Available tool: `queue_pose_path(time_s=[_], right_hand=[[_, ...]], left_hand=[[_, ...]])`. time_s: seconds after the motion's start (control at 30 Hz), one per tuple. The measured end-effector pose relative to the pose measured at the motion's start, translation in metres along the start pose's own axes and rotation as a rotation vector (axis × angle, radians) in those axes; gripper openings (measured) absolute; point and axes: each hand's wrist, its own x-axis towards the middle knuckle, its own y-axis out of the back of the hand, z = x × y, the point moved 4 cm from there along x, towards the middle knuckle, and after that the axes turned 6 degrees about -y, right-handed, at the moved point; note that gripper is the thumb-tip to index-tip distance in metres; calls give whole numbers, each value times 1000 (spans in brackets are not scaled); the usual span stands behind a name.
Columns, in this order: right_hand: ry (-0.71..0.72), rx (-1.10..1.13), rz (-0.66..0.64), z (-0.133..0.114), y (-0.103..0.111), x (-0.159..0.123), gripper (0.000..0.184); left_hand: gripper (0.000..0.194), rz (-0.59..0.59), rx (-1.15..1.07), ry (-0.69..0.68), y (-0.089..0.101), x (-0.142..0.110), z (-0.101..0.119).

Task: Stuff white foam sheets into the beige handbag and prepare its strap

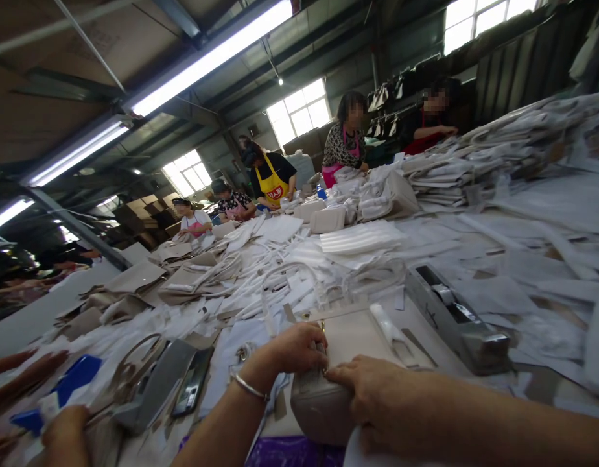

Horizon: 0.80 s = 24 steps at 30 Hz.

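Observation:
A beige handbag point(323, 408) lies in front of me on the table, its side toward me and its pale top panel stretching away. My left hand point(299, 345), with a silver bangle at the wrist, has its fingers curled and closed on the bag's edge, beside small gold-coloured hardware point(323, 371). From the right, my right hand point(375, 389) grips the same bag, thumb side and index fingertip against that hardware. The exact part pinched by the left fingers is hidden. A strip of clear wrapping point(389, 327) rests on the bag's far right side.
Right of the bag stands a grey tape dispenser point(455, 321). On the left are a smartphone point(192, 383), another grey dispenser point(156, 389), a blue tape dispenser point(78, 379) and a co-worker's hand point(66, 428). Purple plastic point(294, 452) lies nearest me. Bag pieces pile up beyond; several co-workers stand behind.

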Motion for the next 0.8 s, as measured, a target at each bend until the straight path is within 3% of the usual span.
queue_pose_path(time_s=[0.1,0.27,0.43,0.7,0.8], right_hand=[[5,-43,-11,-2,-12,-4,12],[19,-84,16,-9,-4,-8,13],[-17,-94,12,0,-10,1,14],[44,-307,-4,11,-23,2,14],[27,-202,-53,11,-15,-1,17]], left_hand=[[16,41,65,47,3,11,-8],[6,137,236,219,16,48,-38],[18,175,364,379,16,80,-62],[17,256,418,459,9,78,-66],[17,247,386,485,6,82,-68]])
